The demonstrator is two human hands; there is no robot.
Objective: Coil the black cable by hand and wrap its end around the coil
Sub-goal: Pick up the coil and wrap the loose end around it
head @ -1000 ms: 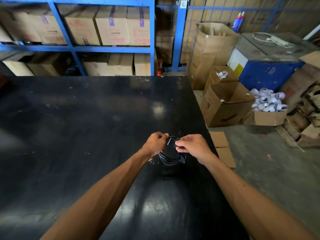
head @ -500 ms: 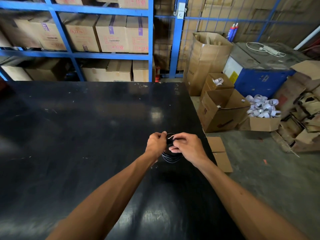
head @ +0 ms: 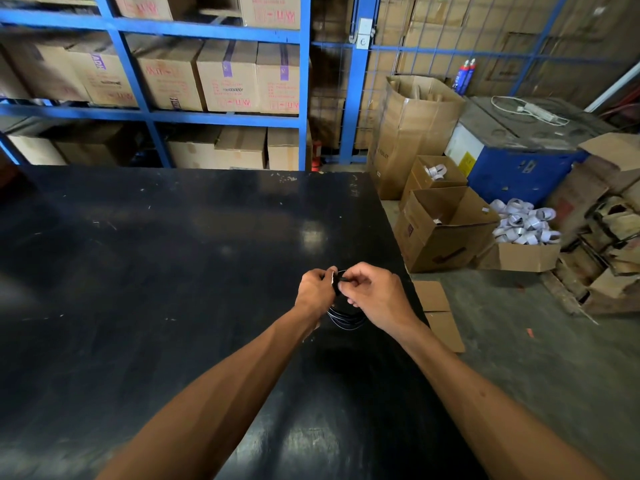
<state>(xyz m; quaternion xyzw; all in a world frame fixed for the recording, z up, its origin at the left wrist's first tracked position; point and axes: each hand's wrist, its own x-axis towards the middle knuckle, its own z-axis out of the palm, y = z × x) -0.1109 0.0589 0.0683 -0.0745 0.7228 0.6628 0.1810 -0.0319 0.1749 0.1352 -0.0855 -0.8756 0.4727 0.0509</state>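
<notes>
The black cable point(head: 344, 318) is a small coil of several loops held just above the black table point(head: 166, 271), near its right edge. My left hand point(head: 313, 292) grips the coil's left side. My right hand point(head: 375, 297) pinches the cable's end at the top of the coil, fingertips meeting those of the left hand. Only the lower loops hang in sight below both hands; the rest of the coil is hidden by my fingers.
Open cardboard boxes point(head: 443, 226) stand on the floor right of the table, one holding white rolls point(head: 523, 225). Flat cardboard pieces point(head: 440, 313) lie by the table's edge. Blue shelving point(head: 156, 114) with cartons runs along the back, and a blue cabinet point(head: 519, 157) sits at right.
Both hands have closed in tighter over the coil's top, and the right hand has brought the cable end up to the left fingertips. The coil's open centre is now covered.
</notes>
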